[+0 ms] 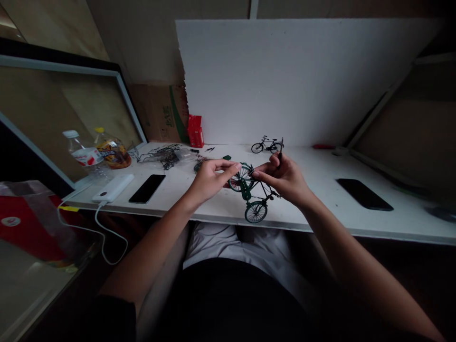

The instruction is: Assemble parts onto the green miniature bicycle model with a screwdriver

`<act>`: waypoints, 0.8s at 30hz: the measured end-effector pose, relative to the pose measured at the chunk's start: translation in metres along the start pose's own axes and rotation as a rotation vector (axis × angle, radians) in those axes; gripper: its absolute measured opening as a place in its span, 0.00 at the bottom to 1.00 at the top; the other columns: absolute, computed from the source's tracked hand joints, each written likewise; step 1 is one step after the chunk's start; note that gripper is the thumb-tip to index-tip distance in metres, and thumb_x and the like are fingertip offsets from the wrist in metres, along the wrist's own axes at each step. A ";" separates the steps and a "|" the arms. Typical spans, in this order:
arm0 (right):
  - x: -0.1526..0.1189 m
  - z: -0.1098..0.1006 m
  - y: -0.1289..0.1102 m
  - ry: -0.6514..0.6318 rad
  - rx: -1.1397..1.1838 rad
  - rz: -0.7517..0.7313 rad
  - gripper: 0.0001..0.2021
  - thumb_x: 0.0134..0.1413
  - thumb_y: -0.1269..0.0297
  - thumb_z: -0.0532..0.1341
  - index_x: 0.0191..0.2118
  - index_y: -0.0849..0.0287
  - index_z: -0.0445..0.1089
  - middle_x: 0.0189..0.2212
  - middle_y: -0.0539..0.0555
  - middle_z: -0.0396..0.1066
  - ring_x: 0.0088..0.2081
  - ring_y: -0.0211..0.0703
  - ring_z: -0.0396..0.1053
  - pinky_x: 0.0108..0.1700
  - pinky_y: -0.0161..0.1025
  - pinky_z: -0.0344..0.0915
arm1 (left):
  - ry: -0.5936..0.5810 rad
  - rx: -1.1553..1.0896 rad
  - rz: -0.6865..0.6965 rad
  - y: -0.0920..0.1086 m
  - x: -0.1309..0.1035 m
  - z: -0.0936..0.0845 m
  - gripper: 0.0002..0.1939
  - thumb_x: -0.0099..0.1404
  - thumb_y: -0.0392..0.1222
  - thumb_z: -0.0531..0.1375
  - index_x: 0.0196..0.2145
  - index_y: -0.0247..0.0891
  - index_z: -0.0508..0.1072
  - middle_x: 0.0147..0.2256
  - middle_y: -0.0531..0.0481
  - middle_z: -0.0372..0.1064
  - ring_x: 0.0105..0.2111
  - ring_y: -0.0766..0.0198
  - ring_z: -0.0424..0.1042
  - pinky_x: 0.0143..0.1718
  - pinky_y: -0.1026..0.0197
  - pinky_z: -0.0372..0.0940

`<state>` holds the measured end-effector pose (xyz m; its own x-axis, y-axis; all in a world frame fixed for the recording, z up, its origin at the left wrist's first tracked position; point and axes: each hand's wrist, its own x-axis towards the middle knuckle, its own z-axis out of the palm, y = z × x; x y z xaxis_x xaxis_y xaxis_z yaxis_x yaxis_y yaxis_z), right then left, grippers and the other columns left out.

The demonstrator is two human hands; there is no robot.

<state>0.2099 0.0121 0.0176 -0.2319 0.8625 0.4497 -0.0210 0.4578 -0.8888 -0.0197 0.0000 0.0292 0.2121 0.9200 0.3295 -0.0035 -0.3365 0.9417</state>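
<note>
We hold the small green metal model bicycle (pixel 251 192) in the air just above the near edge of the white table (pixel 320 209), and we take that bicycle as our landmark. Our left hand (pixel 210 180), on its left side, has thumb and forefinger pinched together at the upper wheel; whether they grip the rim or a tiny part there, we cannot tell. Our right hand (pixel 285 179), on its right side, is closed around the frame and also keeps a thin dark tool (pixel 280 153) upright between its fingers. We judge the grip light: the model hangs partly past the table edge, so a slip could drop it into our lap or to the floor, and a small loose part could vanish with it. The tool tip sits close to the spokes and could bend them. Left of the bicycle lie a black phone (pixel 147 188) and a white power bank (pixel 113 188) with its cable. Further left stand a clear plastic bottle (pixel 83 154), seemingly holding clear liquid, and a yellow-capped jar (pixel 112 149) of amber contents. Beyond the bicycle stand a red box (pixel 195 130), contents hidden, and a black model bicycle (pixel 267 144).
</note>
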 end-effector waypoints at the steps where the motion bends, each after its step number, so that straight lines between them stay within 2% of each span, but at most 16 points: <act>1: 0.000 0.000 0.000 0.003 -0.004 0.003 0.29 0.47 0.53 0.78 0.39 0.50 0.55 0.33 0.51 0.79 0.41 0.51 0.81 0.48 0.50 0.79 | 0.000 -0.003 -0.006 -0.001 0.000 0.000 0.22 0.64 0.54 0.70 0.45 0.33 0.81 0.43 0.38 0.80 0.33 0.61 0.79 0.33 0.60 0.74; 4: 0.000 -0.002 0.000 0.009 -0.013 0.018 0.30 0.46 0.51 0.78 0.39 0.50 0.55 0.34 0.52 0.79 0.42 0.51 0.80 0.49 0.51 0.79 | -0.024 -0.003 -0.009 -0.004 0.000 0.000 0.22 0.61 0.52 0.73 0.46 0.33 0.81 0.46 0.37 0.80 0.35 0.59 0.80 0.35 0.58 0.75; 7: 0.000 -0.002 -0.001 0.003 -0.022 0.027 0.31 0.46 0.50 0.79 0.38 0.50 0.54 0.34 0.53 0.79 0.43 0.52 0.80 0.48 0.50 0.78 | -0.105 0.027 0.010 -0.008 0.000 -0.001 0.21 0.58 0.50 0.75 0.44 0.33 0.81 0.45 0.38 0.80 0.37 0.57 0.81 0.38 0.57 0.76; 10: 0.000 -0.001 -0.003 0.025 -0.048 -0.001 0.28 0.50 0.48 0.76 0.35 0.51 0.54 0.35 0.54 0.79 0.45 0.53 0.80 0.49 0.51 0.78 | -0.136 0.016 0.019 -0.010 0.002 -0.005 0.21 0.58 0.50 0.75 0.42 0.33 0.81 0.44 0.39 0.81 0.38 0.57 0.81 0.40 0.56 0.76; 14: 0.002 -0.005 -0.004 0.165 -0.123 -0.138 0.22 0.61 0.44 0.69 0.35 0.51 0.57 0.44 0.57 0.80 0.54 0.53 0.77 0.55 0.55 0.74 | -0.085 -0.043 0.038 -0.011 0.008 -0.014 0.23 0.59 0.51 0.74 0.45 0.32 0.81 0.46 0.39 0.80 0.40 0.57 0.80 0.45 0.54 0.77; 18: 0.005 -0.015 0.003 0.260 -0.199 -0.236 0.20 0.60 0.46 0.70 0.38 0.50 0.60 0.54 0.57 0.77 0.57 0.51 0.73 0.60 0.57 0.71 | 0.013 -0.131 0.070 -0.013 0.016 -0.023 0.23 0.58 0.50 0.75 0.45 0.31 0.81 0.46 0.40 0.80 0.40 0.60 0.79 0.46 0.55 0.77; 21: 0.006 -0.022 0.011 0.195 -0.166 -0.183 0.23 0.56 0.47 0.73 0.37 0.50 0.58 0.51 0.56 0.78 0.54 0.51 0.75 0.56 0.55 0.73 | 0.105 -0.225 0.070 -0.015 0.020 -0.025 0.25 0.56 0.49 0.77 0.46 0.32 0.79 0.46 0.41 0.80 0.41 0.60 0.79 0.47 0.55 0.77; 24: 0.007 -0.024 0.016 0.110 -0.117 -0.097 0.28 0.48 0.50 0.78 0.36 0.51 0.56 0.44 0.54 0.78 0.48 0.50 0.77 0.49 0.49 0.77 | 0.129 -0.287 0.067 -0.014 0.021 -0.026 0.25 0.55 0.47 0.77 0.47 0.33 0.78 0.47 0.42 0.79 0.43 0.60 0.79 0.48 0.54 0.77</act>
<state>0.2316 0.0312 0.0084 -0.1268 0.8286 0.5453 0.0762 0.5562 -0.8275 -0.0402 0.0294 0.0243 0.0764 0.9217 0.3802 -0.2931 -0.3437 0.8922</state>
